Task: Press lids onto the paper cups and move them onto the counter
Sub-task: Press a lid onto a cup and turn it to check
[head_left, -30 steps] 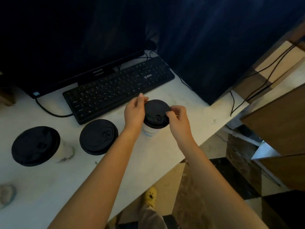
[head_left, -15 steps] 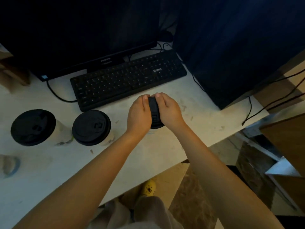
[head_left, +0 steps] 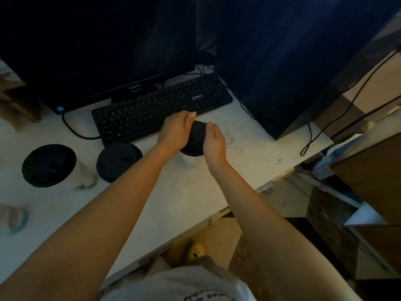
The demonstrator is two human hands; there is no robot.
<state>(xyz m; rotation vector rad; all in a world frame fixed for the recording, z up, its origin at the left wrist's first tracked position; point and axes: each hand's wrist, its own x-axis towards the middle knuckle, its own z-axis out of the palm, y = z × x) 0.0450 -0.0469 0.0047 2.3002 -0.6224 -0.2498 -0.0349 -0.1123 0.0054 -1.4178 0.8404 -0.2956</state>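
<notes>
A white paper cup (head_left: 191, 160) stands on the pale counter (head_left: 165, 205) in front of the keyboard, with a black lid (head_left: 196, 135) on top. My left hand (head_left: 175, 131) covers the lid's left side and my right hand (head_left: 213, 142) its right side, both pressing on the rim. Two more cups with black lids stand to the left: the nearer lidded cup (head_left: 118, 161) and the far-left lidded cup (head_left: 48, 165).
A black keyboard (head_left: 160, 107) and a dark monitor (head_left: 97, 61) sit behind the cups. A dark computer case (head_left: 282, 72) stands at the right. Cables (head_left: 310, 137) hang past the counter's right end. Wooden cabinets (head_left: 368, 174) are at the right, and a roll of tape (head_left: 15, 218) lies at the left edge.
My hands went from holding the lid at its edges to closing over it and pressing. They have now spread slightly, showing more of the lid. The view shifted a little.
</notes>
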